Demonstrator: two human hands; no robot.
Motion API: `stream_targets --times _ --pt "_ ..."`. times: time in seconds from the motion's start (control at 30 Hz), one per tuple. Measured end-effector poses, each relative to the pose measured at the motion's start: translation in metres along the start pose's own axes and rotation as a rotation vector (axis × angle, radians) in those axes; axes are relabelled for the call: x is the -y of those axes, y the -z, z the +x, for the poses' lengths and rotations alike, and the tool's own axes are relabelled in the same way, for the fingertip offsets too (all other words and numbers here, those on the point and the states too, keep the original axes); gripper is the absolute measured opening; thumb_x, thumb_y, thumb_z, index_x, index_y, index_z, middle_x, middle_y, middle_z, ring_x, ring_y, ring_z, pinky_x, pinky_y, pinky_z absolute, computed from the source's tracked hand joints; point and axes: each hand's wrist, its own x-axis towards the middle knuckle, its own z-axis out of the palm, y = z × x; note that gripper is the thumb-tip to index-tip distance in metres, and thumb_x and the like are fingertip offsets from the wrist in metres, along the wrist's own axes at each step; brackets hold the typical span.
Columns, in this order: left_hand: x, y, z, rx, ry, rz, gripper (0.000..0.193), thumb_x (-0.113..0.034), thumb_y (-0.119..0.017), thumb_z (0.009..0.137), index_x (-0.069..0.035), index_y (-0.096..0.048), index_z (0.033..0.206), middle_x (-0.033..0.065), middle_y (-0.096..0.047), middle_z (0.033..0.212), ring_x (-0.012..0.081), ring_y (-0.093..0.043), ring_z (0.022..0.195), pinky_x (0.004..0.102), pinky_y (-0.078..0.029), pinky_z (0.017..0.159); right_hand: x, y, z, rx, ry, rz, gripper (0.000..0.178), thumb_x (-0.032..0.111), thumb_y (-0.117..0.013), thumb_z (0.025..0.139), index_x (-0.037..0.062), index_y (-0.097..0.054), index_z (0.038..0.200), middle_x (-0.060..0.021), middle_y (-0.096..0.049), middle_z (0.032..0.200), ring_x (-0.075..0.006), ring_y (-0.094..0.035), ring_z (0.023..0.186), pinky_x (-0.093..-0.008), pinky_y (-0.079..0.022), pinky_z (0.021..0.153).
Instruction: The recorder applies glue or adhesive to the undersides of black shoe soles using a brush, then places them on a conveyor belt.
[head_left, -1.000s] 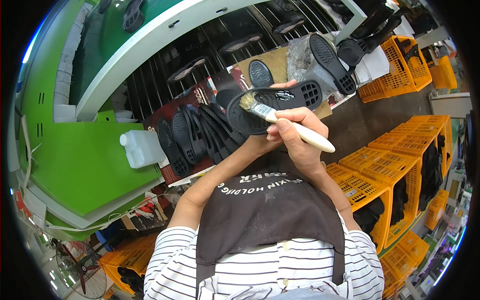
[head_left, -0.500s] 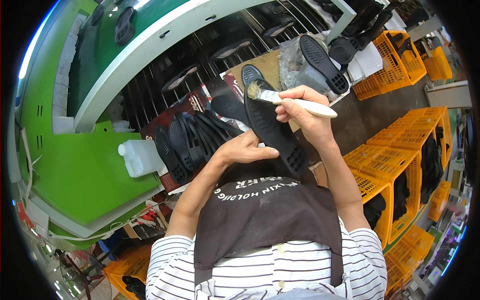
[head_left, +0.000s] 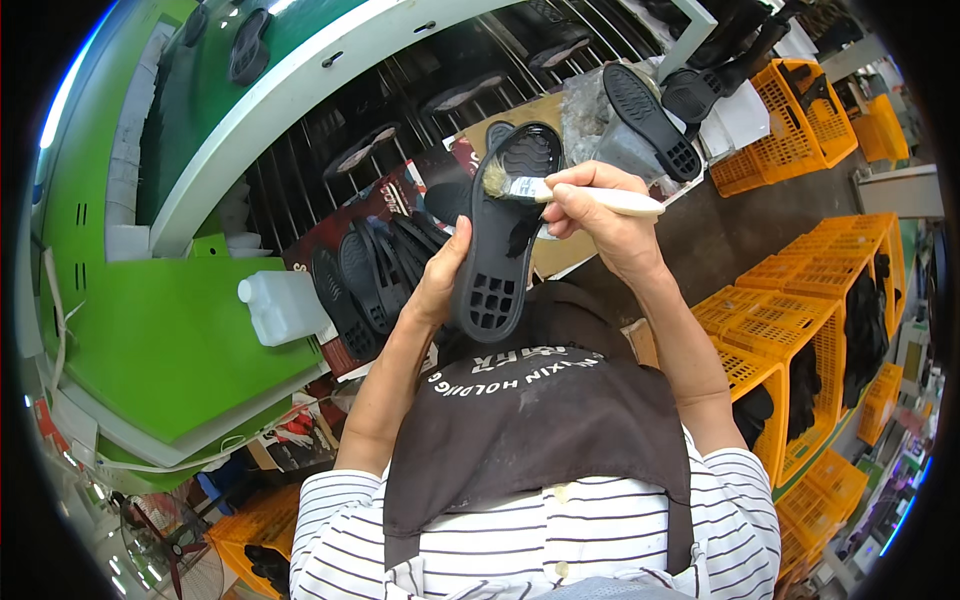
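A black shoe sole is held up before my apron, its heel grid toward me. My left hand grips it along its left edge, thumb on the near side and the other fingers hidden behind. In my right hand is a paintbrush with a cream handle, its pale bristles touching the sole's left rim near the forefoot. Part of the sole's upper surface looks wet and shiny. Behind it, another sole lies on the work surface.
Several black soles stand in a row at the left, next to a white plastic jug on the green machine. More soles lie on plastic wrap at the back right. Orange crates line the right side. Metal rods run behind.
My left hand has turned the sole to face me more fully and shifted it left. The brush has moved slightly left, onto the sole's left rim.
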Motion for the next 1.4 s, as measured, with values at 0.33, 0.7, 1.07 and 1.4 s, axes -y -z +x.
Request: stream_targets --times 0.33,0.7,1.07,1.4 --pt "-0.008 0.013 0.010 0.043 -0.103 -0.176 0.066 -0.054 -0.024 0.100 0.001 -0.057 0.115 0.0149 -0.066 0.097 0.0206 -0.065 0.080 0.0297 -0.054 0.072 0.005 -0.024 -0.019 0.086 -0.039 -0.004 0.019 0.013 -0.064 0.091 -0.0050 -0.065 0.099 -0.0099 -0.069 0.081 -0.0104 -0.066 0.069 -0.0216 -0.055 0.062" --pt "-0.014 0.014 0.023 0.108 -0.243 -0.322 0.055 -0.045 -0.027 0.102 -0.001 -0.053 0.123 0.0154 -0.066 0.103 0.0226 -0.068 0.089 0.0348 -0.057 0.081 0.025 -0.038 -0.032 0.121 -0.118 -0.023 0.018 0.011 -0.064 0.090 -0.0054 -0.065 0.098 -0.0103 -0.068 0.081 -0.0112 -0.066 0.068 -0.0222 -0.055 0.059" --pt "-0.036 -0.014 0.002 0.210 0.108 -0.571 0.047 -0.036 -0.035 0.101 0.004 -0.057 0.110 0.0162 -0.066 0.093 0.0249 -0.066 0.076 0.0347 -0.056 0.067 0.059 -0.041 -0.031 0.255 -0.210 -0.032 0.020 0.011 -0.064 0.086 -0.0065 -0.063 0.094 -0.0129 -0.066 0.075 -0.0141 -0.065 0.063 -0.0244 -0.055 0.057" --pt "-0.041 -0.029 -0.008 0.194 0.291 -0.225 0.028 -0.017 -0.051 0.094 0.007 -0.061 0.104 0.0208 -0.062 0.081 0.0228 -0.062 0.054 0.0250 -0.049 0.034 0.056 -0.019 -0.004 0.609 -0.143 -0.076 0.015 0.007 -0.069 0.084 -0.0049 -0.067 0.093 -0.0121 -0.069 0.083 -0.0142 -0.067 0.070 -0.0259 -0.057 0.062"
